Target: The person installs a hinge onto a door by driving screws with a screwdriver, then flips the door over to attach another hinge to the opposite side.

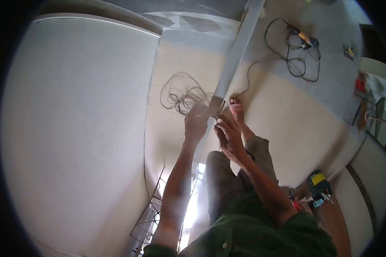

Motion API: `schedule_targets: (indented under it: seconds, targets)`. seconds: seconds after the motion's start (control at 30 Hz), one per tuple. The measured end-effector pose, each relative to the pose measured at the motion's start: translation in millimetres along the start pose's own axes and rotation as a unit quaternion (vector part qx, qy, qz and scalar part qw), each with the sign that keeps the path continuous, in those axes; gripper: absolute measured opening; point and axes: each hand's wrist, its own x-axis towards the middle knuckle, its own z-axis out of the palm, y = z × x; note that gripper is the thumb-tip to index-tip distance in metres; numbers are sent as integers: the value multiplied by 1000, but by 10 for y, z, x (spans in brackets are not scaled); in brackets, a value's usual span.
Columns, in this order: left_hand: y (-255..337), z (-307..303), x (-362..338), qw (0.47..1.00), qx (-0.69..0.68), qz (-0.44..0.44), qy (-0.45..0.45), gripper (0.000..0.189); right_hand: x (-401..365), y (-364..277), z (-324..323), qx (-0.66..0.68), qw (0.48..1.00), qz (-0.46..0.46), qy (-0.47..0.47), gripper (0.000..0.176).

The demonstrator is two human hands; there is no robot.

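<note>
A long pale grey bar [238, 53] runs from the top of the view down to both hands. Its near end shows a brownish, blurred part [215, 107]. My left hand [197, 122] is closed at the left side of this end; what its fingers hold is blurred. On the right side, my right hand [228, 136] has its fingers pinched around a thin, light piece that is too small to name. A short dark rod [221, 107] stands out just above the right hand.
Coiled cable [184, 97] lies on the floor beyond my left hand. A corded power tool [303, 37] lies at the upper right. A sandalled foot [236, 110] is near my right hand. A green container [319, 185] stands lower right, and a metal frame [152, 214] lower left.
</note>
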Motion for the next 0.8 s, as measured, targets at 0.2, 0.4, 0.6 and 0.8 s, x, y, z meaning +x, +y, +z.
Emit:
schedule_targets:
  seconds: [0.2, 0.4, 0.6, 0.8]
  targets:
    - [27, -39, 25, 999, -21, 6, -32, 22, 34, 4, 256, 34, 996, 59, -55, 7]
    - [-237, -93, 117, 993, -52, 72, -71, 23, 15, -182, 425, 39, 992, 116, 32, 13]
    - [-107, -163, 184, 994, -11, 69, -79, 33, 8, -176, 462, -8, 935, 219, 277, 17]
    - [-126, -132, 141, 988, 2, 96, -120, 39, 158, -45, 431, 209, 885, 273, 314, 14]
